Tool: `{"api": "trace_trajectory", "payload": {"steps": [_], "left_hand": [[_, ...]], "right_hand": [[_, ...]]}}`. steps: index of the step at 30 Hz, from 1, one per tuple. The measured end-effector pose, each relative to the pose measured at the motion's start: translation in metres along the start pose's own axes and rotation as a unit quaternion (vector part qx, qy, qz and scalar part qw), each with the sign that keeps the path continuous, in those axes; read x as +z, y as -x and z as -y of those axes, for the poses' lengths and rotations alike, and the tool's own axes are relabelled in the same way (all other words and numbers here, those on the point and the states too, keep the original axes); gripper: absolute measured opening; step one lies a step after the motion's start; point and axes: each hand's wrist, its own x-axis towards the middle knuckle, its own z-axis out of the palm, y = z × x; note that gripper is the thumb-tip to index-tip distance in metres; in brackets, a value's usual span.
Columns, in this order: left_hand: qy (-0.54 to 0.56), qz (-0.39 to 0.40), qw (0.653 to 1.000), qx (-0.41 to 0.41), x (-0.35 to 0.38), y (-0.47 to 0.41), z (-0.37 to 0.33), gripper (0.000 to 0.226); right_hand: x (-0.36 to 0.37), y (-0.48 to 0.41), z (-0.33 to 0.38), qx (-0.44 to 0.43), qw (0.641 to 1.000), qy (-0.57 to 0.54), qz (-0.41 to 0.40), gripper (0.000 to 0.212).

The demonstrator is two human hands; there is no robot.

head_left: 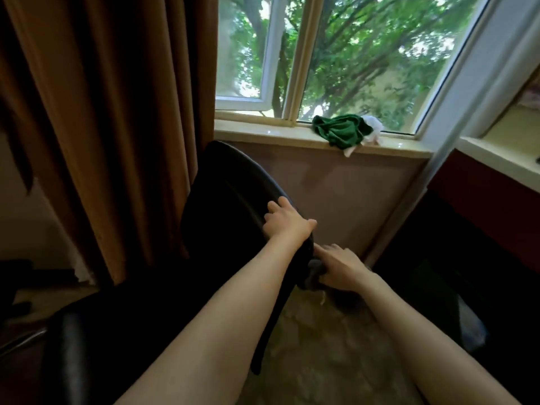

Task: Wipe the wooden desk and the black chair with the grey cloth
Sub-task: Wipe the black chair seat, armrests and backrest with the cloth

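Wiping the black chair (222, 200) now: the grey cloth (314, 273) is pinched in the right hand (340, 268) against the backrest's rear edge. Left hand (287, 222) clasps the top; best keep bracing, stroke downward. Window sill (263, 133) beyond.

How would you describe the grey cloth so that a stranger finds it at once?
Start at the window, then go down to the black chair below it. The grey cloth is bunched under the right hand against the chair's back edge. It is dark grey, unlike the green cloth on the sill.
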Motion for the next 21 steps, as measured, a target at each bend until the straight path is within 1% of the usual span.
{"api": "trace_trajectory", "payload": {"steps": [3, 5, 8, 11, 15, 18, 21], "left_hand": [[0.01, -0.008, 1.0, -0.015, 0.0, 0.005, -0.007, 0.08], [0.007, -0.007, 1.0, -0.018, -0.001, 0.01, -0.008, 0.085], [0.001, 0.008, 1.0, -0.023, 0.0, 0.026, -0.005, 0.089], [-0.006, 0.028, 1.0, -0.004, -0.003, 0.044, 0.003, 0.092], [-0.039, 0.075, 0.995, 0.047, -0.014, 0.073, 0.02, 0.096], [-0.069, 0.115, 0.988, 0.072, -0.025, 0.094, 0.036, 0.097], [-0.104, 0.157, 0.978, 0.092, -0.04, 0.116, 0.053, 0.093]], "right_hand": [[-0.011, -0.002, -0.015, 0.015, 1.0, -0.018, -0.004, 0.073], [-0.023, -0.003, -0.023, 0.028, 0.998, -0.042, -0.031, 0.069], [-0.032, -0.004, -0.022, 0.02, 0.995, -0.061, -0.076, 0.064], [-0.044, -0.008, -0.014, 0.012, 0.995, -0.052, -0.085, 0.071], [-0.059, -0.003, 0.001, 0.003, 0.997, -0.032, -0.073, 0.076], [-0.063, 0.006, 0.013, -0.002, 0.997, -0.027, -0.069, 0.086], [-0.062, 0.015, 0.029, -0.017, 0.997, -0.017, -0.07, 0.097]]}}
